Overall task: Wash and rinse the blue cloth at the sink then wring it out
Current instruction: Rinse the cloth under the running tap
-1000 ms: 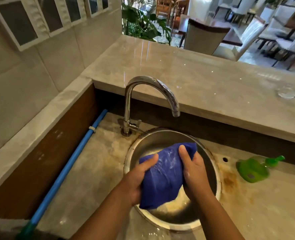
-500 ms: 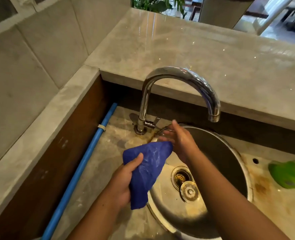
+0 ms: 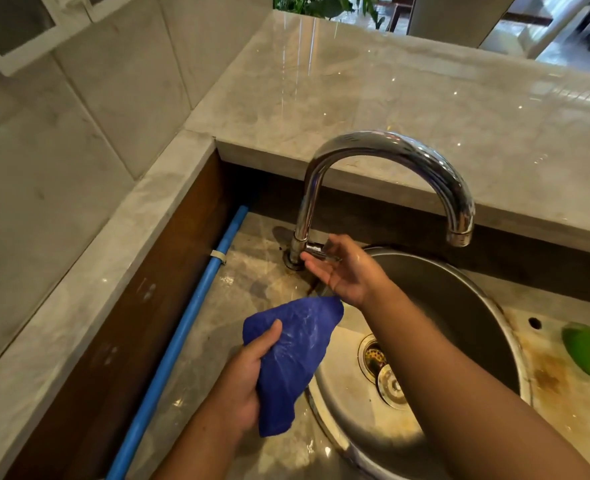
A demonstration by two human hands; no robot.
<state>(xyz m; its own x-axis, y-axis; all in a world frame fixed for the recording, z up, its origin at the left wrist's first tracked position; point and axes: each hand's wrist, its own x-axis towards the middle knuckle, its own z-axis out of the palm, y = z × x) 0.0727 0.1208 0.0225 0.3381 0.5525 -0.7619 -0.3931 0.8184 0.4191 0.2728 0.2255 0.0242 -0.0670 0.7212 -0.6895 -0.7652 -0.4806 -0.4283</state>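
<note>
My left hand (image 3: 248,382) grips the wet blue cloth (image 3: 297,358) by its left side and holds it over the left rim of the round steel sink (image 3: 515,358). The cloth hangs bunched, its lower end over the counter beside the bowl. My right hand (image 3: 349,271) reaches to the base of the chrome tap (image 3: 390,150), thumb above and fingers below the small tap lever (image 3: 316,251), which it pinches. No water shows at the spout. The drain strainer (image 3: 387,372) is uncovered in the bowl.
A green bottle (image 3: 587,351) lies on the stained counter right of the sink. A blue pipe (image 3: 182,327) runs along the left wall of the recess. A raised stone counter (image 3: 390,98) stands behind the tap.
My right hand let go of the cloth and moved up left to the tap lever. My left hand carried the cloth left, off the bowl's middle. The view moved closer.
</note>
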